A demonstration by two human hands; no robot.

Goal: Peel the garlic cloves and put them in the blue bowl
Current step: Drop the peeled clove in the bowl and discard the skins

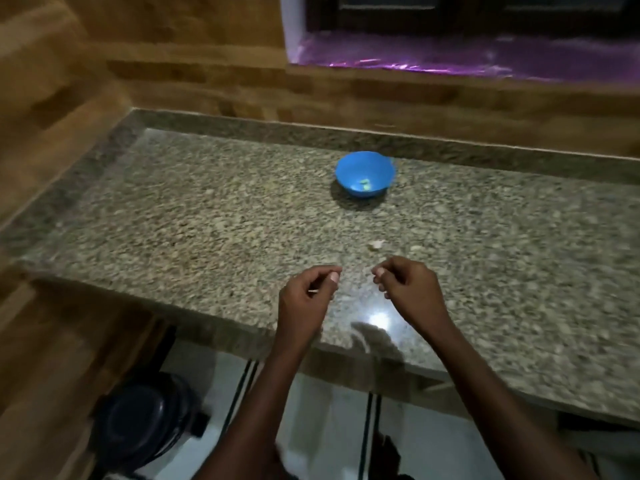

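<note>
Both hands were held over the near part of the speckled granite counter (207, 216), a little apart from each other; the left hand (306, 294) had its fingers curled, and its thumb and forefinger pinched a small pale thing (334, 277), perhaps a garlic clove, though the picture was too blurred to be sure; a thin pale sliver (313, 291) also stuck out under this hand; the right hand (407, 284) was curled in the same manner, its fingertips (379, 271) pressed together, and whether they held a bit of skin I cannot tell; on the counter, just beyond the right hand, lay a small whitish scrap (375, 244), which looked like garlic skin or a clove; the blue bowl (364, 173) stood farther back on the counter, well apart from both hands and near the back edge, upright, with a small pale piece (364, 183) at its bottom; behind the counter rose a wooden wall (173, 53), and to the upper right there was a window sill (450, 57) with a purple shine on it; below the counter edge, at the lower left, a dark round vessel (145, 417) stood on the pale tiled floor (318, 403).
</note>
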